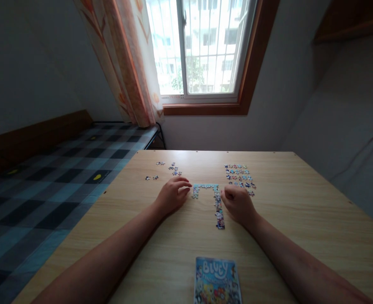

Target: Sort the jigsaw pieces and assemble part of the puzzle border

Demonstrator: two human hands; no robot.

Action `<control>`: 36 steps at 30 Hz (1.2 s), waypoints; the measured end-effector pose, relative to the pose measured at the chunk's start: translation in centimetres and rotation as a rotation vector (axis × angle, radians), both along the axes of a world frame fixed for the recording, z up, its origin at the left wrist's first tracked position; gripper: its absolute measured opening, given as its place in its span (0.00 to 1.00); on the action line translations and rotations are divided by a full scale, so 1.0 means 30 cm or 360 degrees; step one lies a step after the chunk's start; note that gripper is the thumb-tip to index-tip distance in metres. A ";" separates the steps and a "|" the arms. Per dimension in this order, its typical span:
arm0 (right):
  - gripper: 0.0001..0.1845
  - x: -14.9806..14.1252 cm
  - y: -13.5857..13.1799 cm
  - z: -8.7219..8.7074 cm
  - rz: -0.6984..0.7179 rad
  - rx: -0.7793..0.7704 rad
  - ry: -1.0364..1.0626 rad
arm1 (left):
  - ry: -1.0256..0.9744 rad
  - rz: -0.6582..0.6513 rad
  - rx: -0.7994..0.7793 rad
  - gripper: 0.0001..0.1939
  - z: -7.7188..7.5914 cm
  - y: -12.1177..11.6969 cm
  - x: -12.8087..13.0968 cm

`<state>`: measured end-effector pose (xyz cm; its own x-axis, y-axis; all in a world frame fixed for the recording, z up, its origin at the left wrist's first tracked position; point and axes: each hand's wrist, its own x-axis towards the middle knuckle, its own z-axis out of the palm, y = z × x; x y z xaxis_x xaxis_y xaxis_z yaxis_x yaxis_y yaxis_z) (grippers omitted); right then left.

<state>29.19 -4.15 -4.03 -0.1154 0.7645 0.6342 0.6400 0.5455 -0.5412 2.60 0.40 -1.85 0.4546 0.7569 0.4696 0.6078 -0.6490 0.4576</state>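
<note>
A partly joined jigsaw puzzle (206, 186) lies on the wooden table, with a top edge, a short left side and a long right side. My left hand (173, 192) is just left of its upper left corner. Its fingers reach toward the pieces and stay apart, with nothing seen between them. Against the right side of the puzzle rests my right hand (238, 202), curled into a fist; no piece shows in it. Loose puzzle pieces (174, 169) are scattered beyond my left hand. More loose pieces (238, 172) lie in rows beyond my right hand.
A blue puzzle box (217, 280) marked "BLUEY" lies near the table's front edge. The table (268, 169) ends at a wall under a barred window (211, 50). To the left is a bed with a checked cover (78, 177), beside a patterned curtain (126, 63).
</note>
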 end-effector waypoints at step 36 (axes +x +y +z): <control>0.19 -0.001 -0.006 0.004 0.0006 0.0014 -0.0153 | 0.0374 -0.0144 0.0045 0.05 0.019 -0.028 0.011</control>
<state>29.16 -4.33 -3.90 -0.1788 0.7585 0.6267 0.6865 0.5524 -0.4727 2.93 -0.45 -1.28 0.6193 0.6962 0.3631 0.6342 -0.7161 0.2914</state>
